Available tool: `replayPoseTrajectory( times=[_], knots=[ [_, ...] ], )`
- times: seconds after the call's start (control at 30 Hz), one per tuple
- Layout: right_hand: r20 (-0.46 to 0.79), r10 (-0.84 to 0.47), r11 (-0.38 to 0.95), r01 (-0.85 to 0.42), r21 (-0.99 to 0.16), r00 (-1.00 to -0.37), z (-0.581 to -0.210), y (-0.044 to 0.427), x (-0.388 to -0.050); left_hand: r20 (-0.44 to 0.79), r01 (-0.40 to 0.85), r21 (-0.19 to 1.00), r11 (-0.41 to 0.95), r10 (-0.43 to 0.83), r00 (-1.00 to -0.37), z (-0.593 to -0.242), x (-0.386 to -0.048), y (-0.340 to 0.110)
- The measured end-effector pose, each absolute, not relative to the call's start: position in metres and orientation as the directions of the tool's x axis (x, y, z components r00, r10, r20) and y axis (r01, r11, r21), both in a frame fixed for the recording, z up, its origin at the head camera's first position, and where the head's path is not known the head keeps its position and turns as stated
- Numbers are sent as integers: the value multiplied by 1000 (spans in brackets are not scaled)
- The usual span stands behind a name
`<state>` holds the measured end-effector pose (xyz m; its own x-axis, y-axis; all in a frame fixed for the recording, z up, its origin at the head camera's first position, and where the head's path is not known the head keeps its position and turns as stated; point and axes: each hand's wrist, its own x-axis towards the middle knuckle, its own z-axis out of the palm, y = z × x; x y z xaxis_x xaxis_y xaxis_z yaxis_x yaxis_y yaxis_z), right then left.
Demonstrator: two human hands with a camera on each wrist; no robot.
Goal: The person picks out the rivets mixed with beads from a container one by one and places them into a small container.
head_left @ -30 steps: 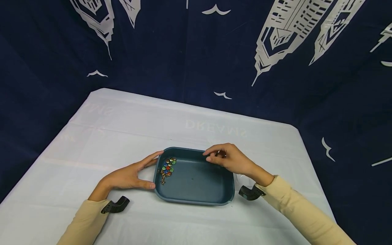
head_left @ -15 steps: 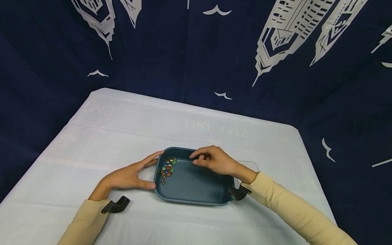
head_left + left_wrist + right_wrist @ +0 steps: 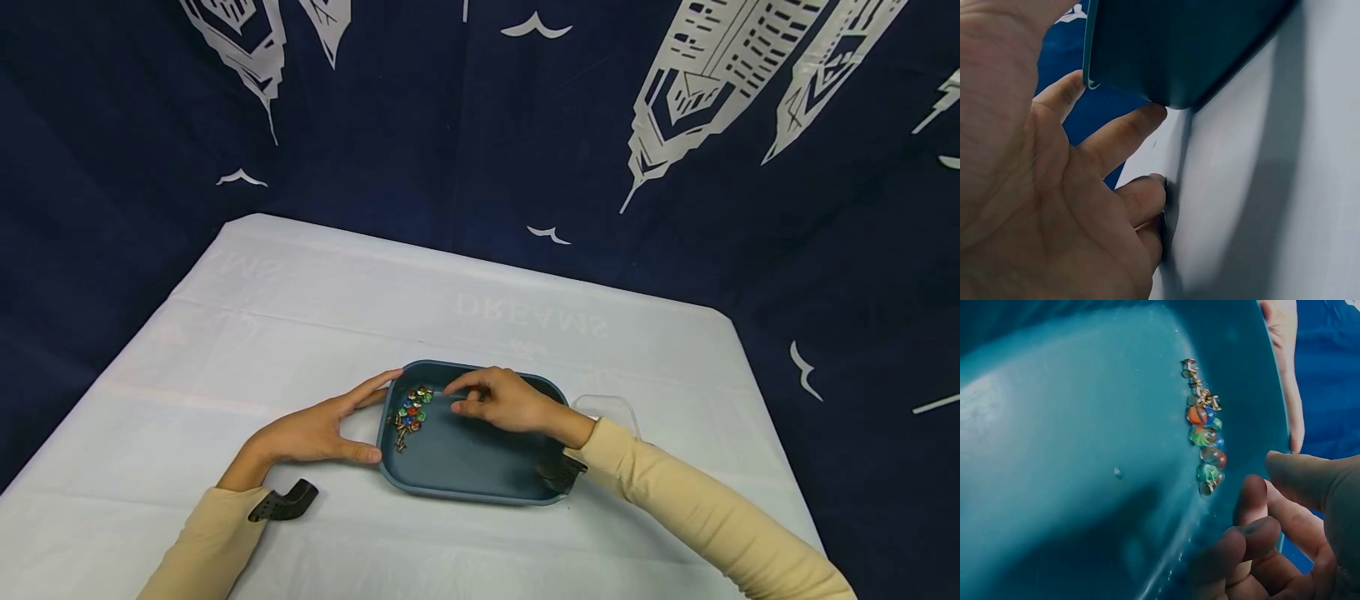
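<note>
A blue-green rectangular tray (image 3: 465,462) sits on the white-covered table. Along its left inner wall lie several glass marbles (image 3: 1204,436) in orange, green and blue, mixed with small gold-coloured metal pieces (image 3: 1202,394). My left hand (image 3: 318,432) braces the tray's left end, thumb by the near corner and fingertips by the far one. In the left wrist view, two fingers (image 3: 1125,134) touch its outside and rim. My right hand (image 3: 506,402) hovers inside the tray, right of the marbles. Its fingers are loosely bent, thumb and forefinger apart, with nothing seen between them.
Behind my right forearm, a clear plastic container (image 3: 609,398) stands partly hidden beside the tray. A white cloth (image 3: 337,292) covers the table, and a dark blue printed curtain (image 3: 450,125) hangs behind. Black wrist mounts (image 3: 285,502) jut from both sleeves.
My right hand has moved left from the tray's far right edge, over its floor towards the marbles. More of the clear container shows now. The left hand and tray have stayed put.
</note>
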<state>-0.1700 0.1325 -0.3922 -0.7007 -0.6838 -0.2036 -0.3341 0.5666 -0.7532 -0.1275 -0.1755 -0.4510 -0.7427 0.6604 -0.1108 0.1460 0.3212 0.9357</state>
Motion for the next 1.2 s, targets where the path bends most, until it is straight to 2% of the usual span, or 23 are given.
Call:
replayPoseTrajectory(
  times=[0.47,1.2],
  knots=[
    [-243,-707,604,-388,-696,-664,-408,117,-176,-109,143,938,314,663,-741,-449,-126,-176],
    [-281,-677,666,-404,-627,-680,-411,107,-180,-100,133,948,289,668,-737,-450,-127,-177]
  ],
)
